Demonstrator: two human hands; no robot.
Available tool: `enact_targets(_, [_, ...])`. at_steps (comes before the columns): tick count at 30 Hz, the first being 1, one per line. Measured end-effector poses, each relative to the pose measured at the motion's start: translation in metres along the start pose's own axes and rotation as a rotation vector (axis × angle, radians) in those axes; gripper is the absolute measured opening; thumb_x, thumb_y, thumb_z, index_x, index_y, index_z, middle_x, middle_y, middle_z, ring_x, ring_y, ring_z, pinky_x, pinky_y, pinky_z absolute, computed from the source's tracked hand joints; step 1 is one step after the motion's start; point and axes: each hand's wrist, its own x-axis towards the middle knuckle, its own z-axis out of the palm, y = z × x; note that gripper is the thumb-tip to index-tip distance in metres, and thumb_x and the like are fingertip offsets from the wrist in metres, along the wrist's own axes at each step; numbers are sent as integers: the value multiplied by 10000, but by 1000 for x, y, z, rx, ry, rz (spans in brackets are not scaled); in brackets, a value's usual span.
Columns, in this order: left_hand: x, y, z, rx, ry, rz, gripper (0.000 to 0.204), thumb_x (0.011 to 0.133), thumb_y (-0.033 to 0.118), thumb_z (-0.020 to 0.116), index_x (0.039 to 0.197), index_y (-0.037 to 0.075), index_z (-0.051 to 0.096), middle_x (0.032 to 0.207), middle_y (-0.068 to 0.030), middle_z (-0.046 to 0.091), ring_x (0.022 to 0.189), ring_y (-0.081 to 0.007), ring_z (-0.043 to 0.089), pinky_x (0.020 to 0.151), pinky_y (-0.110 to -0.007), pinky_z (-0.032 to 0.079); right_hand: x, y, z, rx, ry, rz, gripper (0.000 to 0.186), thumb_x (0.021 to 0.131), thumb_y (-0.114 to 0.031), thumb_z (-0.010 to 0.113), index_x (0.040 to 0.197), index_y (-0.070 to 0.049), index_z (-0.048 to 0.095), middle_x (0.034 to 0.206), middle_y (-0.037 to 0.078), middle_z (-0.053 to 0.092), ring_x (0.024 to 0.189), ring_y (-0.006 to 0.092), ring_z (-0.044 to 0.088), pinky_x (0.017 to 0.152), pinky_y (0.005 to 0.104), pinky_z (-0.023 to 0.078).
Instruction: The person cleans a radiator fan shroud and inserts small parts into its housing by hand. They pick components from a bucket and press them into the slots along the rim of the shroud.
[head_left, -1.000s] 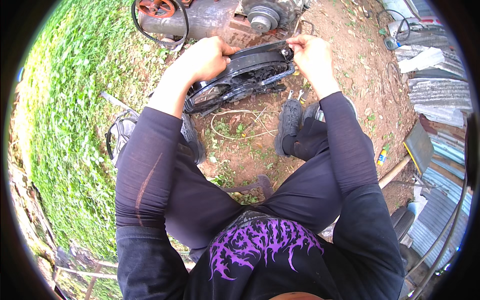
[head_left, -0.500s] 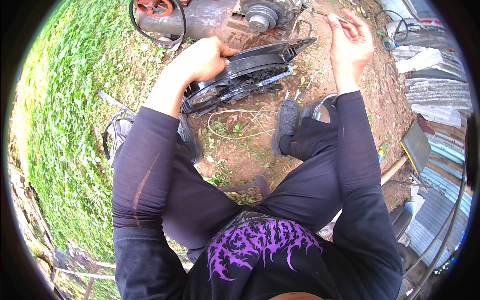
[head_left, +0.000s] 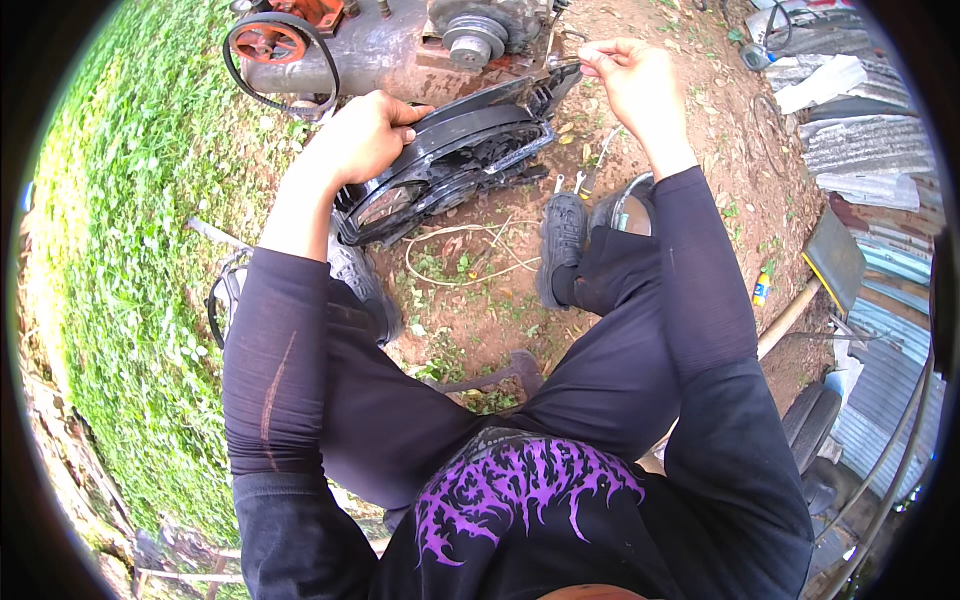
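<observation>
My left hand (head_left: 365,140) grips the upper edge of a black round fan assembly with a rectangular frame (head_left: 450,145), which stands tilted above the ground between my feet. My right hand (head_left: 635,85) is pinched at the assembly's raised right corner, on something small that I cannot make out. Just behind stands a rusty grey tank machine (head_left: 300,75) with a grey stepped pulley (head_left: 470,40), an orange wheel (head_left: 268,40) and a loose black belt (head_left: 230,65). Small wrenches (head_left: 580,182) lie near my right shoe (head_left: 562,245), and a looped pale cord (head_left: 450,275) lies on the dirt.
Grass (head_left: 120,280) covers the left side. At the right are corrugated sheets (head_left: 870,150), a flat shovel-like blade (head_left: 830,260) on a wooden handle, a small yellow bottle (head_left: 762,287) and a tyre (head_left: 810,420). A dark metal tool (head_left: 525,375) lies between my legs.
My right hand rose away from the assembly's corner, then came back down and left to it. My left hand and the assembly have shifted slightly left and down in view.
</observation>
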Motion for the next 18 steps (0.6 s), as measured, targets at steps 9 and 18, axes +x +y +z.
enact_targets(9, [2,-5,1,-3,-4,10,396,925,126,657,1314,186,701,1117,-192,743,1012,-289,716,934,-388,540,-16,-9,14,-30,-177,63,145,888,-125,778,973,-11,745,823,88,771,763,124,738,712,275,569])
enact_targets(18, [1,-2,0,0,-16,22,398,919,136,663,1313,182,702,1117,-207,735,1009,-323,731,928,-396,545,-22,-10,38,-276,-120,38,109,845,-145,776,837,-37,760,756,95,749,697,180,731,694,333,574])
